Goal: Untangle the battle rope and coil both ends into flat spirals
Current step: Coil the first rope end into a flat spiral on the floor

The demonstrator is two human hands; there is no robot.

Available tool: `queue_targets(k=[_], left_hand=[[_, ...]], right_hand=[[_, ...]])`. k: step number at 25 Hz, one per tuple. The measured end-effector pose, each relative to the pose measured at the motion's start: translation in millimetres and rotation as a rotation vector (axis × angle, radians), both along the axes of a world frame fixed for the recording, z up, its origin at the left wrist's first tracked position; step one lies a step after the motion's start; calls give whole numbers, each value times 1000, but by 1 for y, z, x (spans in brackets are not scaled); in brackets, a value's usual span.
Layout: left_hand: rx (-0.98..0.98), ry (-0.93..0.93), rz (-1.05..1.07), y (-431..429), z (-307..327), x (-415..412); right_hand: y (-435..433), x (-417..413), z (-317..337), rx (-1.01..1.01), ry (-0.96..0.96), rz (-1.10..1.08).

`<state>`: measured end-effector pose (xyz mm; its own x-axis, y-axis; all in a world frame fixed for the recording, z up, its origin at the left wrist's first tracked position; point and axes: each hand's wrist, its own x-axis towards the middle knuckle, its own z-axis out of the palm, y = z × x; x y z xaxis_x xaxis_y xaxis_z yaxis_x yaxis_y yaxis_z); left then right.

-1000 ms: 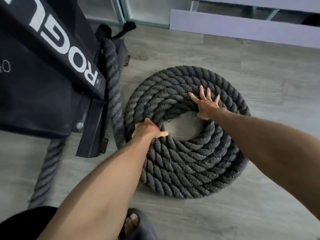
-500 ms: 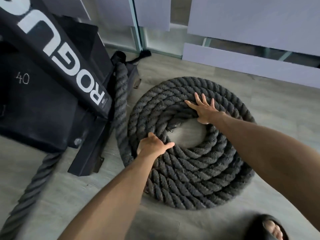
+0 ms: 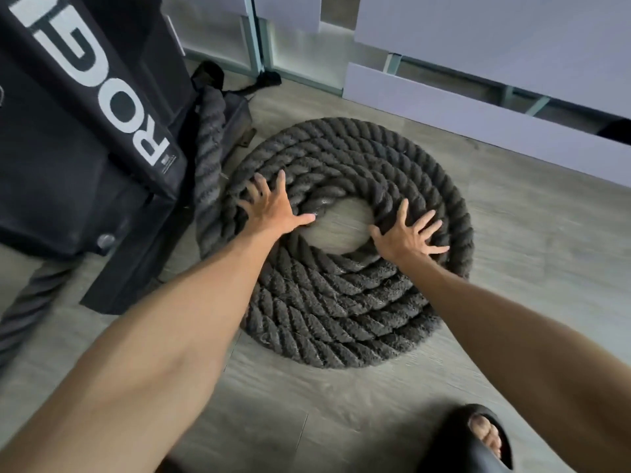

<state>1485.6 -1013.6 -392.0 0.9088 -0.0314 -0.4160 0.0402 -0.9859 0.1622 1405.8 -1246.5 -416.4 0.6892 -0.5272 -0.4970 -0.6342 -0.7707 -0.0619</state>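
Now, left hand (image 3: 273, 209): fingers straight and fanned wide, palm pressing down on the left side of the coil, thumb stretched toward the hole in the middle. It grips nothing.
Right hand (image 3: 408, 238): same story, fingers splayed flat, palm down on the right side of the coil, thumb at the innermost turn, nothing pinched.
Rope (image 3: 341, 302): thick, dark and twisted, lying on the floor as 1 flat round spiral. The turns are packed touching one another, and both hands rest on top.
Middle of the spiral: a bare oval of floor shows between the 2 hands.
Loose stretch (image 3: 208, 145): leaves the spiral's left side and runs up along the black frame. Another length shows under the frame at lower left.
Black frame (image 3: 85, 138): big, with white letters, standing just beside the spiral on the left, with a bolt low on its base.
Floor (image 3: 529, 233): grey wood-look planks.
Wall panels (image 3: 478, 107): pale, along the far side, near the spiral's far edge.
Sandal (image 3: 478, 442): black, toes showing, at bottom right, apart from the rope.
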Motion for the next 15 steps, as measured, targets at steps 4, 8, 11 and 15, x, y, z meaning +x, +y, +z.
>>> queue_targets(k=[4, 8, 11, 15], left_hand=[[27, 53, 12, 2, -29, 0], [25, 8, 107, -2, -26, -2], [53, 11, 156, -13, -26, 6], [86, 67, 234, -20, -20, 21]], right_hand=[[-2, 23, -1, 55, 37, -20], [-20, 63, 16, 77, 53, 128], [-30, 100, 18, 69, 25, 239], [-35, 142, 13, 43, 7, 353]])
